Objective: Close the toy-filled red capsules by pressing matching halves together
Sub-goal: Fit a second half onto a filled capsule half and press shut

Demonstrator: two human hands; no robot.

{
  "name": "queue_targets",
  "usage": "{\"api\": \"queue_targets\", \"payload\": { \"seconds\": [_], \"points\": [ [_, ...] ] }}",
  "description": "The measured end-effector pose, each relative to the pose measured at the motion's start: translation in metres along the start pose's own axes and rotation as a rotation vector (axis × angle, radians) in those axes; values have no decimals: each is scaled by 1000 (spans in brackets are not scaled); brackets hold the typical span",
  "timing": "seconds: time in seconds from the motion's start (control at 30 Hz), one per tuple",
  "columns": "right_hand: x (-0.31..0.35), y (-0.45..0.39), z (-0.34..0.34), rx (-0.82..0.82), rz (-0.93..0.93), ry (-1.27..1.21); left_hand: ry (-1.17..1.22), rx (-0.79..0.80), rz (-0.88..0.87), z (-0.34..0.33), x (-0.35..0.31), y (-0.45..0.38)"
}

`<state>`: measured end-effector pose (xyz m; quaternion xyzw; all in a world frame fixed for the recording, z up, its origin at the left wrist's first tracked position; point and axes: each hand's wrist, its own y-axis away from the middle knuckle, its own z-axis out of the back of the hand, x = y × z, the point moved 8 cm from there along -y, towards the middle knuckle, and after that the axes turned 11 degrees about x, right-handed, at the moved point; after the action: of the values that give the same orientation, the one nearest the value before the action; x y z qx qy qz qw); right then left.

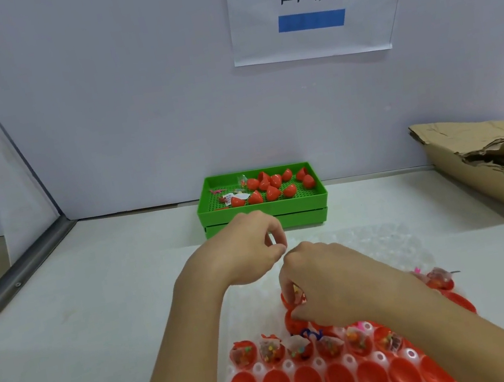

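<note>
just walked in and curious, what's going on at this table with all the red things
A person is working over a clear tray of red capsule halves, some filled with small toys, some empty. The right hand reaches down onto a capsule in the tray, fingers curled round it. The left hand hovers beside it, loosely curled, holding nothing visible. Behind, a green bin holds more red capsules.

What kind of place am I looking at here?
Probably a small toy-packing workstation. A clear tray holds rows of red capsule halves, some filled with tiny toys, a green bin at the back holds more capsules, and a printed sign hangs on the wall.
</note>
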<state>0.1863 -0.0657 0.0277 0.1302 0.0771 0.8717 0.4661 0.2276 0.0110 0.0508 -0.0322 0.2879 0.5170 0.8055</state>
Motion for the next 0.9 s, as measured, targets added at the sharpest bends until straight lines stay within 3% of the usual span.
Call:
{"api": "queue_targets", "payload": {
  "seconds": [0.53,0.77,0.9],
  "points": [
    [-15,14,27,-119,69,-61,72,-9,-1,3,7,4],
    [-49,32,61,-252,91,-190,444,81,-194,-1,-9,10],
    [-60,39,69,-343,114,-227,542,43,-230,1,-18,10]
  ]
}}
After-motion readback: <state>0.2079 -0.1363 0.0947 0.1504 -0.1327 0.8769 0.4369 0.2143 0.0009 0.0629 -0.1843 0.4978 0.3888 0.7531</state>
